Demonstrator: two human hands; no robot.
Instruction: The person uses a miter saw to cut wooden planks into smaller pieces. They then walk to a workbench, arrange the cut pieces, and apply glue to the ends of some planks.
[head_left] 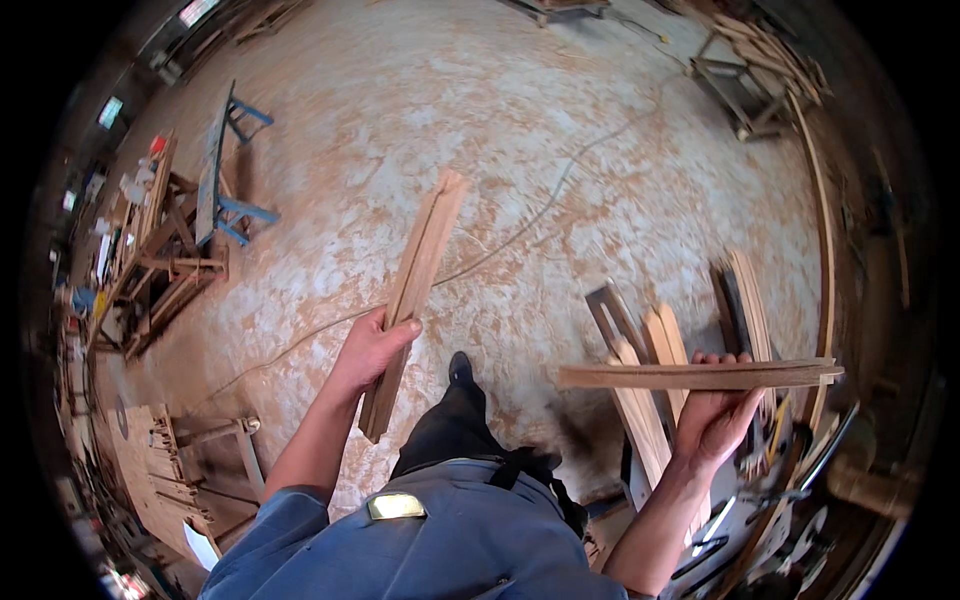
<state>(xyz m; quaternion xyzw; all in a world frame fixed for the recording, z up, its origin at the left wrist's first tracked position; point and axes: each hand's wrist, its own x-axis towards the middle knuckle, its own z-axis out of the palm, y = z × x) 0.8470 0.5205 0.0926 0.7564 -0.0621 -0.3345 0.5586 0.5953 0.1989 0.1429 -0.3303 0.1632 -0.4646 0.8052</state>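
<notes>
My left hand (372, 352) is closed round a long wooden piece (426, 245), its thumb lying across the top. A dark lengthwise groove or seam runs along it, so I cannot tell whether it is one piece or two laid together. Out to the right, my right hand (712, 425) grips a slightly curved wooden strip (690, 376) held crosswise, fingertips showing over its far edge. At its right end the strip seems layered. Below and beyond that hand stand several pale wooden pieces (640, 420), partly hidden by the strip and my forearm.
A blue-legged trestle (212, 185) and a cluttered wooden workbench (150, 240) stand at the left. A wooden board with a stand (150, 470) is near my left elbow. A cable (545, 208) crosses the dusty floor. Far right, a low stand (740, 95) carries wood strips.
</notes>
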